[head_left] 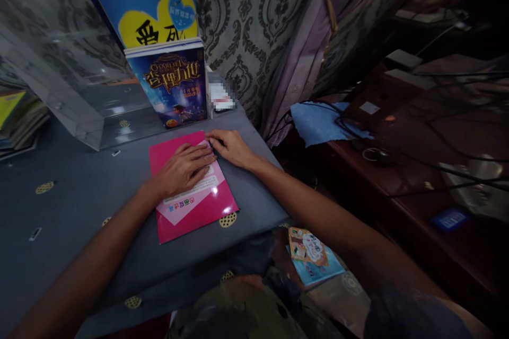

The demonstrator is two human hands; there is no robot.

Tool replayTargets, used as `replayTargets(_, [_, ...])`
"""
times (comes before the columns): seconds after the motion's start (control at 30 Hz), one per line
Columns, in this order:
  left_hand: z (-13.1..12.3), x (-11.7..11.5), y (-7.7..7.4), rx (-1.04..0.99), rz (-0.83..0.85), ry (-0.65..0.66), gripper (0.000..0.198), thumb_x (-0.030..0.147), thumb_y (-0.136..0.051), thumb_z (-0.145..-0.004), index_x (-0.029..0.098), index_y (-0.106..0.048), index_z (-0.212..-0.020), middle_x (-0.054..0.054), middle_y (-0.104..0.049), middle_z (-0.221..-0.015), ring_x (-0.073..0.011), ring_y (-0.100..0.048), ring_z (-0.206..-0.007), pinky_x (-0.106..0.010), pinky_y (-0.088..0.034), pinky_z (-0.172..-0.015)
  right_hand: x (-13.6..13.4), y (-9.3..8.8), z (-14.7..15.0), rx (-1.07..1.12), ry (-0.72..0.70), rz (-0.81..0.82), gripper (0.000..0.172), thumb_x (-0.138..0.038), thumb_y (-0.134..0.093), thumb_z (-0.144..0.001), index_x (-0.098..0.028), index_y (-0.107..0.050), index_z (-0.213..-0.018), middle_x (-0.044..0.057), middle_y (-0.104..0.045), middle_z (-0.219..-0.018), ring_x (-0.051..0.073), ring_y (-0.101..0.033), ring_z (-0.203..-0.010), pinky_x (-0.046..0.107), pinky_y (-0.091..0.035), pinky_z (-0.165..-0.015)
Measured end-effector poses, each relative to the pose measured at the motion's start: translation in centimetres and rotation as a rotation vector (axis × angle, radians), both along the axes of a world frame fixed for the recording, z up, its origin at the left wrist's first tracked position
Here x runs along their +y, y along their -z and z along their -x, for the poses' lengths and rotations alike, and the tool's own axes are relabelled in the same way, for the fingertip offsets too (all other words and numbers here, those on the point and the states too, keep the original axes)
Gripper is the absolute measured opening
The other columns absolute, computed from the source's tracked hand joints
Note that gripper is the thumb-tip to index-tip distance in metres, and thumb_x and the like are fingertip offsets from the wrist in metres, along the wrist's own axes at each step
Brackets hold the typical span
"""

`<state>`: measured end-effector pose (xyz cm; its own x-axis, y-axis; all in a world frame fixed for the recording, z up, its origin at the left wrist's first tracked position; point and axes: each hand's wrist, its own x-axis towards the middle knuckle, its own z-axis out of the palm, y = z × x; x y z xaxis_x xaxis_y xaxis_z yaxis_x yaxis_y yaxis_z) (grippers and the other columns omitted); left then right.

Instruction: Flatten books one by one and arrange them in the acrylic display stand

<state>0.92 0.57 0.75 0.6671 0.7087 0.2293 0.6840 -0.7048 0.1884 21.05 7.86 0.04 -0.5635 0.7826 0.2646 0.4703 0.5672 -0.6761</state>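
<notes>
A wall with dark scrolled patterns (246, 16) rises at the far side, with a mauve curtain (296, 58) to the right. Below it spreads a grey surface (79, 196), and dark red furniture (358, 175) stands at right, strewn with cables. A clear stand (85, 122) sits at far left on the surface, beside a dark blue book (178, 85) standing upright before a blue-and-yellow book (119, 5). A blue cloth (316, 122) lies on the furniture. The bright pink book (207, 204) lies flat on the surface, just nearer than the upright ones. The left hand (183, 169) rests on its cover, grip spread flat. The right hand (233, 147) has bent fingers at its far right corner; whether that grip pinches the edge, I cannot tell.
</notes>
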Motion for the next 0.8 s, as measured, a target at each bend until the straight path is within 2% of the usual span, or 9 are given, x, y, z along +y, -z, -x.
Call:
replayTargets(0.2, [0.0,0.0,0.0,-0.006,-0.004,0.004,0.041,0.034,-0.038,-0.103,0.022,-0.063,-0.133,-0.010,-0.062,-0.142,-0.0277,-0.051,-0.137,-0.059,-0.037,-0.114,0.2,0.2,-0.2,0.000,-0.035,-0.022,0.030,-0.020,-0.049,-0.099,-0.020,-0.071,-0.119,0.006,-0.076,-0.114,0.020,-0.068,-0.105,0.033,-0.049,-0.094])
replayTargets(0.3, [0.0,0.0,0.0,-0.014,0.000,0.007,0.042,0.035,-0.038,-0.104,0.021,-0.063,-0.133,-0.012,-0.062,-0.141,-0.0287,-0.051,-0.137,-0.059,-0.037,-0.113,0.1,0.2,-0.3,-0.010,-0.090,-0.055,0.029,-0.026,-0.046,-0.102,-0.018,-0.072,-0.111,0.007,-0.076,-0.109,0.020,-0.066,-0.104,0.033,-0.048,-0.094])
replayTargets(0.43, [0.0,-0.1,-0.1,-0.008,-0.008,0.010,0.041,0.035,-0.037,-0.105,0.022,-0.062,-0.135,-0.011,-0.063,-0.141,-0.0283,-0.052,-0.136,-0.059,-0.037,-0.113,-0.2,0.2,-0.4,-0.008,-0.158,-0.082,0.037,-0.033,-0.039,-0.106,-0.018,-0.073,-0.104,0.007,-0.076,-0.107,0.021,-0.065,-0.108,0.036,-0.048,-0.098])
replayTargets(0.63, [0.0,-0.1,0.0,0.006,-0.054,0.029,0.040,0.032,-0.038,-0.104,0.022,-0.062,-0.134,-0.011,-0.065,-0.137,-0.0279,-0.055,-0.133,-0.058,-0.040,-0.110,-0.5,1.4,-1.0,-0.008,-0.240,-0.167,0.040,-0.035,-0.038,-0.106,-0.018,-0.064,-0.131,0.010,-0.067,-0.135,0.024,-0.056,-0.133,0.047,-0.042,-0.114])
replayTargets(0.8, [-0.1,-0.1,0.0,0.006,-0.086,0.035,0.039,0.031,-0.038,-0.104,0.020,-0.065,-0.130,-0.012,-0.067,-0.133,-0.0281,-0.057,-0.130,-0.057,-0.042,-0.109,-0.3,2.1,-1.3,-0.039,-0.251,-0.201,0.043,-0.036,-0.039,-0.106,-0.018,-0.057,-0.140,0.012,-0.062,-0.143,0.026,-0.052,-0.138,0.051,-0.041,-0.116])
